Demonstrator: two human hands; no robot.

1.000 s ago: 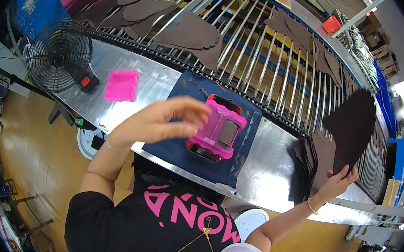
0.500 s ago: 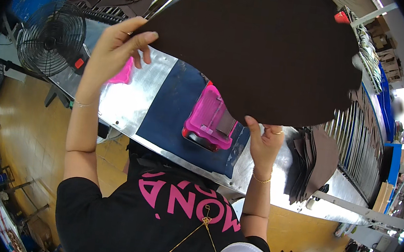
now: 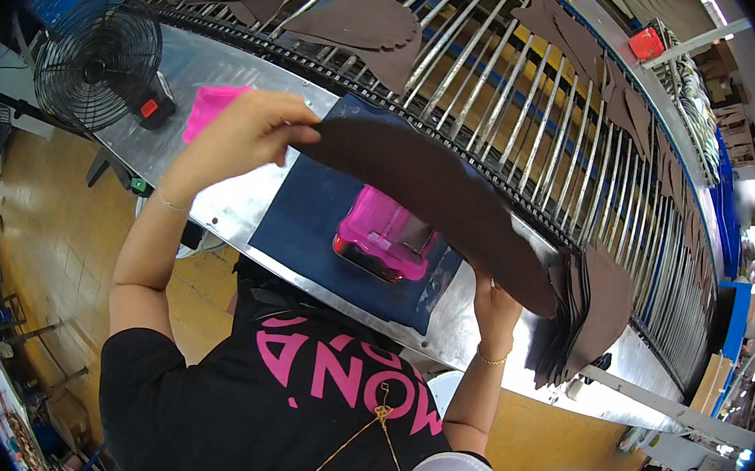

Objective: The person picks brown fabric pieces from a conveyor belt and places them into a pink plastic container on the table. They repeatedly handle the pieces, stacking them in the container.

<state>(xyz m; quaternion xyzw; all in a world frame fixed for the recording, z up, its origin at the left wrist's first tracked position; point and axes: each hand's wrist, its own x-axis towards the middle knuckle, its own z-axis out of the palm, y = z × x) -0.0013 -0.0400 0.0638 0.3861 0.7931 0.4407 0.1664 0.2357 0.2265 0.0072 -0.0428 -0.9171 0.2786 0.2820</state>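
A large dark brown flat cut piece point(image 3: 437, 196) is held up over the work table, tilted so that it looks narrow. My left hand point(image 3: 255, 135) is closed on its left end, thumb and fingers pinching the edge. On its near edge, toward the right, my right hand point(image 3: 496, 310) grips it, with part of the fingers hidden behind. Beneath the piece a pink plastic box with a red and black base point(image 3: 387, 236) rests on a dark blue mat point(image 3: 305, 228). Right of my right hand hangs a stack of similar brown pieces point(image 3: 600, 305).
Beyond the metal table edge point(image 3: 220, 247) runs a rack of metal rods point(image 3: 537, 114) carrying several brown scalloped pieces point(image 3: 363, 18). At the left stand a black fan point(image 3: 96, 63) and a pink item point(image 3: 211, 110). A white bar point(image 3: 673, 400) crosses at right.
The brown piece has come down toward me and tilted from broad to nearly edge-on, uncovering the rack. My left hand has moved down and slightly right, my right hand down; both still hold it.
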